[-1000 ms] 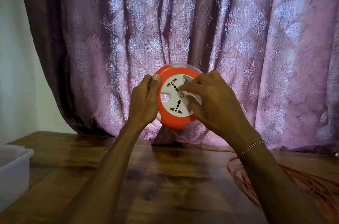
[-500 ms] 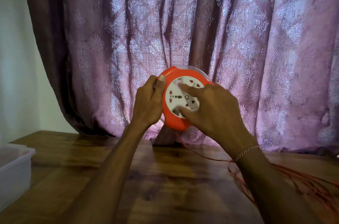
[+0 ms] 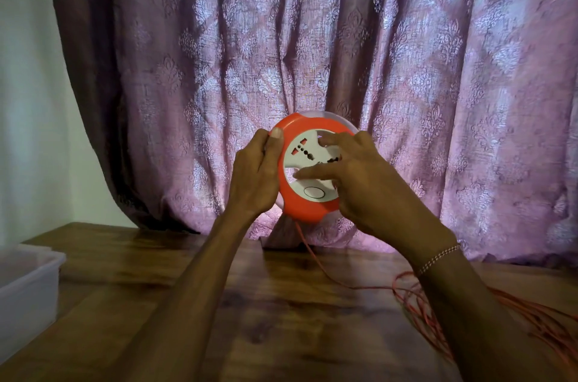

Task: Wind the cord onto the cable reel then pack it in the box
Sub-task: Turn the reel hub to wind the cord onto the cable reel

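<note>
You hold the cable reel (image 3: 308, 175) up in front of you, above the table (image 3: 281, 313) and clear of it. Your left hand (image 3: 255, 175) wraps its left rim, fingers curled shut round the edge with the thumb laid flat on the orange face. Your right hand (image 3: 366, 181) lies over the white centre, fingers spread — the fingertips (image 3: 300, 174) press on the socket plate. The reel is a round, glossy plastic disc: orange ring, white hub with dark socket holes and a small oval outline low down, a clear flange behind. The thin orange cord (image 3: 316, 259) drops from its bottom edge to the polished wood and trails right into a loose tangle. A translucent box (image 3: 29, 284) sits at the far left — well apart from the reel.
</note>
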A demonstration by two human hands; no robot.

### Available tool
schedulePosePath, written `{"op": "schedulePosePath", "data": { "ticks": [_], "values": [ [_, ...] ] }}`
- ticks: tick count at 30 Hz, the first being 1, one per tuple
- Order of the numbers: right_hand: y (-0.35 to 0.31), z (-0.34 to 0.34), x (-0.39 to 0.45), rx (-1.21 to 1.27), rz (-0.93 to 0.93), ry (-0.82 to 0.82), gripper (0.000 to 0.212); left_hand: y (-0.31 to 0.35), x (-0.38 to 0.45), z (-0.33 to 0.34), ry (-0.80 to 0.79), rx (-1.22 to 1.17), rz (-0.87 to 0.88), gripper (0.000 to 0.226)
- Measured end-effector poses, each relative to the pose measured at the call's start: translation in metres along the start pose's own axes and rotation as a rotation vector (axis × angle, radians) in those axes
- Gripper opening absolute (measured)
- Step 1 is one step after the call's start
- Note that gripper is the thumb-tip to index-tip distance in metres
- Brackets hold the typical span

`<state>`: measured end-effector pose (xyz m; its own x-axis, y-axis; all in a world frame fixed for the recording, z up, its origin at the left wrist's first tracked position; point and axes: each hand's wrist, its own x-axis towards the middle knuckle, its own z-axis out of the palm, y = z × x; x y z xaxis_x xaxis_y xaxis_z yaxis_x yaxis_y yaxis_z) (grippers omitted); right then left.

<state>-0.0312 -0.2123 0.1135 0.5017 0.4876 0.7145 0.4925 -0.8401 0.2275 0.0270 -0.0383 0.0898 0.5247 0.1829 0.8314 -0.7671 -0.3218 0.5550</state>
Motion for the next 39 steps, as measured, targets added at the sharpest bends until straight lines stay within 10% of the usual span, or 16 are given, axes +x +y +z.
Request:
{"op": "schedulePosePath", "data": {
  "ticks": [12, 20, 27, 39],
  "values": [
    [-0.011, 0.002, -0.004, -0.099, 0.268, 0.228, 0.058, -0.002, 0.002, 0.002, 0.011, 0.022, 0.008, 0.047],
    [0.000, -0.003, -0.002, -0.047, 0.127, 0.308, 0.023, -0.003, 0.001, 0.001, 0.006, 0.013, -0.013, 0.052],
    [-0.003, -0.001, -0.001, -0.047, -0.009, 0.038, 0.051, -0.003, 0.001, 0.004, -0.009, 0.033, 0.015, 0.053],
    [-0.012, 0.003, -0.004, -0.087, 0.252, 0.228, 0.056, -0.007, 0.002, 0.004, 0.020, 0.055, 0.008, 0.053]
  ]
}}
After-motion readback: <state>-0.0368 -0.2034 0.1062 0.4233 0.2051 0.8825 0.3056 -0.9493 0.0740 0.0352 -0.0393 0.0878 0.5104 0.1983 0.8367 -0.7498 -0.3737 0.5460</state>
